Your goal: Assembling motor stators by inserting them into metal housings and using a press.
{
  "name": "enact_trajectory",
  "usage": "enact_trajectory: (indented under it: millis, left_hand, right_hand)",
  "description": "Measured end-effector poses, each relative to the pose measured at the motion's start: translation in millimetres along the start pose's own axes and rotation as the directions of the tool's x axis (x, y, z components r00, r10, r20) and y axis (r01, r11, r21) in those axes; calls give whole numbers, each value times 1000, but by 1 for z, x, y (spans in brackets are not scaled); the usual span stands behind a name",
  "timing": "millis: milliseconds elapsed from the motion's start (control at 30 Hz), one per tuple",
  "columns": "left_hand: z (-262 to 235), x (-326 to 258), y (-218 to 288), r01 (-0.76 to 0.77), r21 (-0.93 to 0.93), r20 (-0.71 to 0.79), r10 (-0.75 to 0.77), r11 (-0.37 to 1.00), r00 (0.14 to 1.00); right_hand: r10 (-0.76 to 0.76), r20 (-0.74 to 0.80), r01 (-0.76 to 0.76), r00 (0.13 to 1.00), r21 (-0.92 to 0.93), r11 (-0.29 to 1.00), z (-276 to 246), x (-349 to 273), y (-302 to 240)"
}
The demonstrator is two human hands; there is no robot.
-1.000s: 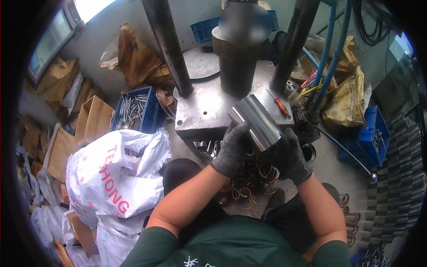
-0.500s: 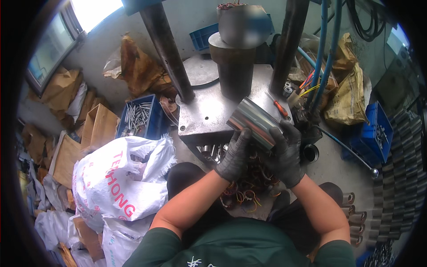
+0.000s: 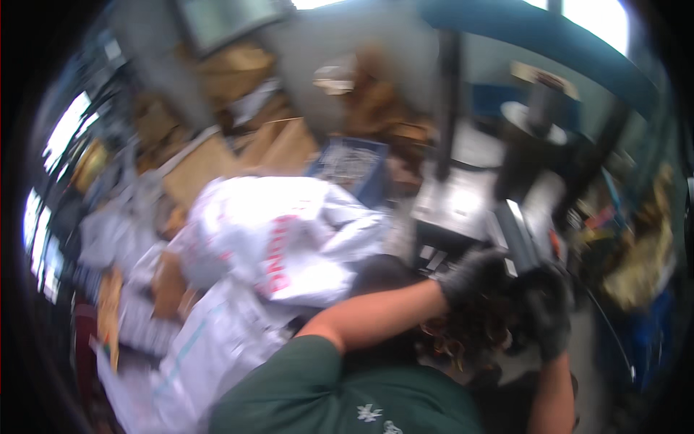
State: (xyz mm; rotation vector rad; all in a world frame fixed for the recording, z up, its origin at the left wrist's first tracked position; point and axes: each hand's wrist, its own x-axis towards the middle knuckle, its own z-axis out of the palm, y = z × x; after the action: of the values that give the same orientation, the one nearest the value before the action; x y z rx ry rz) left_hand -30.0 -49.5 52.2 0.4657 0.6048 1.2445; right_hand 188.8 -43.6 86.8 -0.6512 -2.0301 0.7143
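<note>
A shiny metal cylinder [image 3: 515,237] is tilted in front of the metal press table [image 3: 452,206], its lower end between my gloved hands. My left hand [image 3: 473,276], in a dark glove, closes on the cylinder's lower left side. On the lower right side, my right hand [image 3: 547,307] grips it in a matching glove. Motion blur hides the single fingers. Beneath my hands lies a tangle of coloured wires and copper-toned parts [image 3: 463,333].
Dark columns [image 3: 448,108] and a thick central post [image 3: 522,155] rise from the press table. To the left are a white woven sack [image 3: 318,249], a blue bin [image 3: 372,170] of metal pins and cardboard [image 3: 282,148]. Yellowish wrapping [image 3: 643,253] lies at the right.
The view has swung left, so the press and my hands appear farther right and the picture is blurred. The cylinder stays in my hands and looks more upright.
</note>
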Motion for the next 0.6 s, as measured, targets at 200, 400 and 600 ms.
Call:
enact_trajectory:
  millis: [200, 400, 600]
  left_hand:
    - [-37, -41, 26, 78, -477, 298, 77, 875, 952]
    - [-208, -118, 130, -315, -210, -114, 297, 925, 948]
    - [-335, -297, 399, -928, 373, -296, 947, -4, -123]
  right_hand:
    - [64, -90, -64, 994, -3, 998, -8, -16, -17]
    - [50, -40, -48, 998, 55, 997, -19, -16, -12]
    - [207, -65, -135, 976, 565, 814, -20, -32, 96]
